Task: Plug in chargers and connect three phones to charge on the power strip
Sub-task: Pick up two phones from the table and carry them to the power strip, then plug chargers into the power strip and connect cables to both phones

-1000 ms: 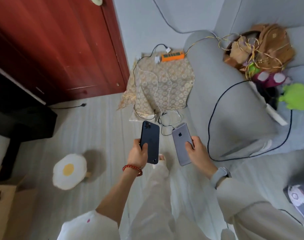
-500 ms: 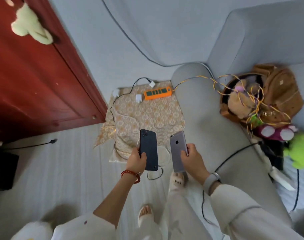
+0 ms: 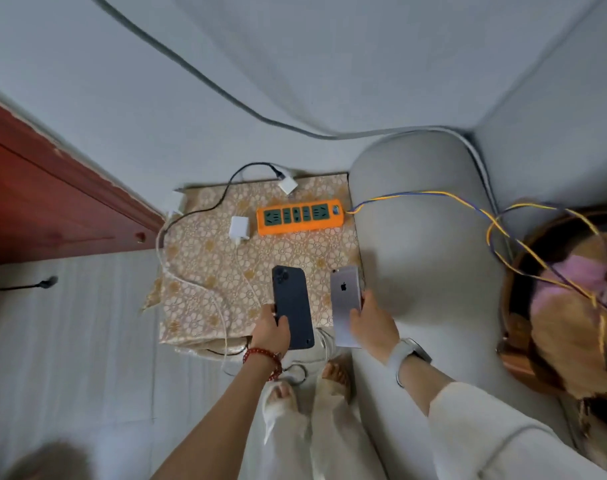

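My left hand [image 3: 270, 332] grips a dark blue phone [image 3: 292, 306], back side up. A silver phone [image 3: 344, 303] with a logo on its back is held in my right hand [image 3: 373, 323]. Both phones hover over the near edge of a patterned cloth [image 3: 295, 258]. An orange power strip [image 3: 300, 216] with empty green sockets lies at the cloth's far side. Three white charger bricks lie loose: one [image 3: 239, 228] left of the strip, one [image 3: 288, 183] behind it with a black cable, one [image 3: 173, 202] at the cloth's left corner.
A grey sofa arm [image 3: 423, 254] runs along the right of the cloth. A basket [image 3: 523, 271] with plush toys and tangled yellow-blue wire sits on the sofa. A red wooden door [image 3: 35, 202] stands at left. White cables loop off the cloth's near edge beside my feet.
I have stepped closer to the cloth, so the power strip and chargers appear larger and nearer. Both hands still hold their phones, now over the cloth's near edge.
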A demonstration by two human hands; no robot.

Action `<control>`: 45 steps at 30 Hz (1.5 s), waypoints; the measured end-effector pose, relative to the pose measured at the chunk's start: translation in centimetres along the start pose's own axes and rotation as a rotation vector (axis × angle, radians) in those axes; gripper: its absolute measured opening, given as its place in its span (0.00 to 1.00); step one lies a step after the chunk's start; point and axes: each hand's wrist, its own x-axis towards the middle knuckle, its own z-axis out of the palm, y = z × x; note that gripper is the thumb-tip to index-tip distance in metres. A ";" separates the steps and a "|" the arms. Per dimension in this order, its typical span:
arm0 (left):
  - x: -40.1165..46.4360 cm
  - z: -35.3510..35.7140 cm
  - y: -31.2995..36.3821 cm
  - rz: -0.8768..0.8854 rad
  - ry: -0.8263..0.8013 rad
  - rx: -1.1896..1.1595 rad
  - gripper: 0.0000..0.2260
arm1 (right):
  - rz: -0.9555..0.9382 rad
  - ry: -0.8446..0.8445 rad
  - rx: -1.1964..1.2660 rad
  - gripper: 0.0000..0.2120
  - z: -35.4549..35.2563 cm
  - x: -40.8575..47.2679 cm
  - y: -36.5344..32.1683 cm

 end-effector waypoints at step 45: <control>4.1 -9.8 -0.1 0.507 0.151 -0.026 0.08 | -0.843 -0.316 -0.419 0.16 6.0 5.6 -11.0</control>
